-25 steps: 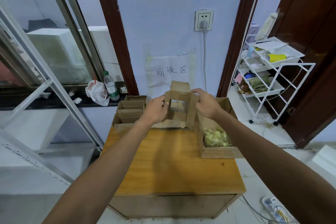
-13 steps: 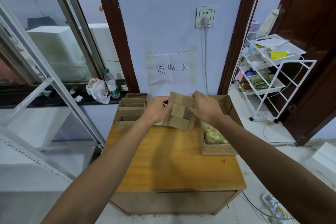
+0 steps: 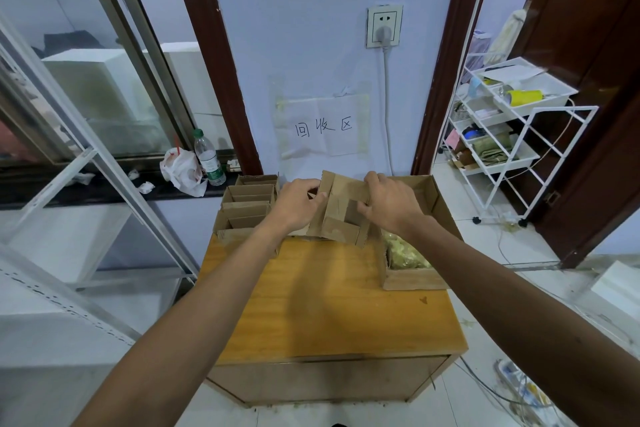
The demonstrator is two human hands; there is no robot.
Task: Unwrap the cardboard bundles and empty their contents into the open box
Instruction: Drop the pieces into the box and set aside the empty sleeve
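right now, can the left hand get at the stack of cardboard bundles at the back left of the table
Probably yes, once freed. The left hand holds the cardboard wrap right beside the stack of bundles, with nothing standing between them.

Matt brown cardboard bundle (image 3: 341,208) and open box (image 3: 420,250), rough at the cut edges, on a smooth, faintly glossy wooden counter (image 3: 329,308); clear plastic bottle (image 3: 209,159), white painted metal rack (image 3: 519,135), glossy floor tiles (image 3: 485,253).
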